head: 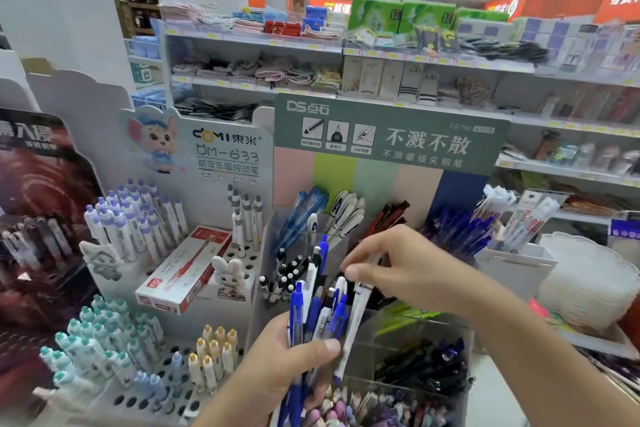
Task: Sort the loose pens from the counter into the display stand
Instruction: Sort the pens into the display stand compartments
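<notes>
Left hand (277, 371) grips a bundle of blue and white pens (320, 315), right hand (398, 270) just above pinches one white pen (355, 319) by its top end, light, stiff, slick-barrelled, best pinched near the clip, display stand (346, 253) compartments just behind.

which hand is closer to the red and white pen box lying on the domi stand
Left. The left hand, gripping a bundle of pens, is just right of and below the box; the right hand is farther right, pinching a white pen.
</notes>
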